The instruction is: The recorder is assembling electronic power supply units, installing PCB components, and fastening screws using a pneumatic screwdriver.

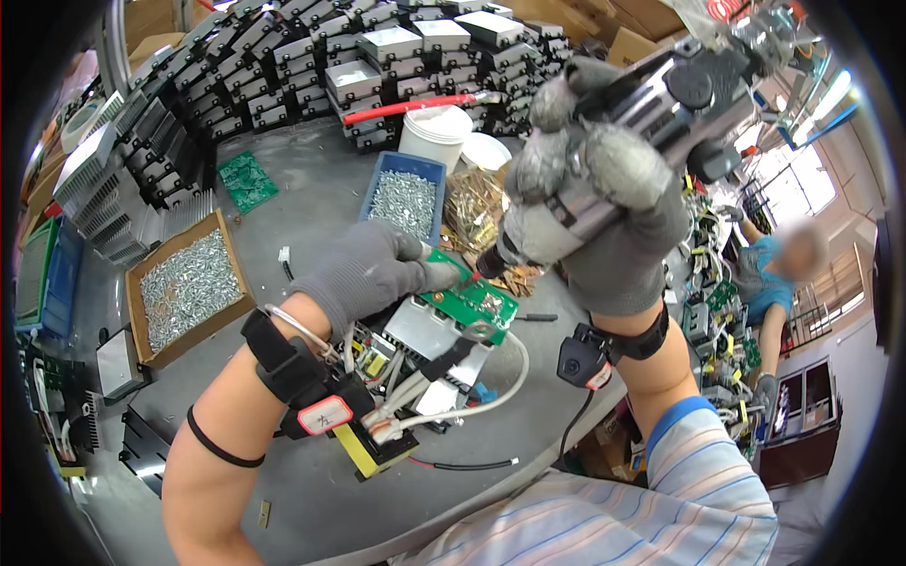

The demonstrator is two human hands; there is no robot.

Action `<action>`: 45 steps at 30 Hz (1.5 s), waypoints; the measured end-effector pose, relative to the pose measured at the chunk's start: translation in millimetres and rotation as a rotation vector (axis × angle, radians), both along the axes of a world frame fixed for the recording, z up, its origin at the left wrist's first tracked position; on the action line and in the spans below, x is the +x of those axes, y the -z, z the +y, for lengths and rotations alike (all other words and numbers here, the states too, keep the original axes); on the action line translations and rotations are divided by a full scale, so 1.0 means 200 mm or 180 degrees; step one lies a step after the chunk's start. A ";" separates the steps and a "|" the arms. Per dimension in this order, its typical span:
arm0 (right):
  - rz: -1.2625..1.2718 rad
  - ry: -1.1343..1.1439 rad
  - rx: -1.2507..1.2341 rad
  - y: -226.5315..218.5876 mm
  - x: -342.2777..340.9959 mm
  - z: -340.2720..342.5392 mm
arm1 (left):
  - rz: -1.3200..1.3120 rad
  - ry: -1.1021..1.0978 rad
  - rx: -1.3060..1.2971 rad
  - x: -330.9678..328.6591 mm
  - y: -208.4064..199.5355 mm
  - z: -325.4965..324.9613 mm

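My right hand [613, 189], in a grey glove with worn pale fingertips, is wrapped round a black and grey power screwdriver [651, 104]. The tool slants down to the left, its nose close over a green circuit board [486, 304]. My left hand [368, 269], gloved too, grips the board's left edge with the fingers bent and pressed together. Beneath the board lies an electronics assembly with a silver metal heat sink [420, 325] and thick white cables [510, 377]. A yellow-sided transformer [373, 451] sits at its near end. Whether the bit touches a screw is hidden.
A cardboard tray [189, 292] and a blue bin [404, 193] hold many screws. Behind stand a white bucket [434, 132], a red-handled tool [406, 108] and stacked metal housings [274, 66]. A loose green board [247, 182] lies left. A co-worker [769, 274] is at the right.
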State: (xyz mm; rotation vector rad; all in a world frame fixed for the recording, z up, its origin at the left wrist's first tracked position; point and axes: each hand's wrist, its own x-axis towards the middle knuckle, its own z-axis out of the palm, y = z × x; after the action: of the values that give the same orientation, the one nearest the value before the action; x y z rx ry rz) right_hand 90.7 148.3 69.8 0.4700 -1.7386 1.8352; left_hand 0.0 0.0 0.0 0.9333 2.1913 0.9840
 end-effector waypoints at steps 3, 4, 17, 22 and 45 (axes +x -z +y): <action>-0.0074 0.0086 0.0012 0.03 -0.03 -0.02 | 0.0309 -0.0072 0.0056 -0.02 0.04 -0.01; -0.0081 0.0004 -0.0140 0.05 -0.03 -0.03 | 0.0232 0.0003 0.0057 -0.03 0.05 0.00; -0.0088 -0.0871 -0.0202 0.14 0.00 0.09 | 0.0283 0.0047 0.0405 -0.04 0.12 0.00; -0.0453 -0.1054 -0.0575 0.11 0.01 0.09 | 0.0215 0.0010 0.0369 -0.04 0.11 0.01; -0.0376 -0.0751 -0.0574 0.05 -0.17 -0.03 | 0.0840 -0.0455 0.0286 0.12 0.09 -0.01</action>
State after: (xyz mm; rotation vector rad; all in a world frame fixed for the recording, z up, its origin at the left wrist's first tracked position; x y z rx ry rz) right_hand 56.9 142.9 59.5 0.5209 -1.6297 2.2041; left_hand 24.3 -1.2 -17.9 1.0077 2.4799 1.0860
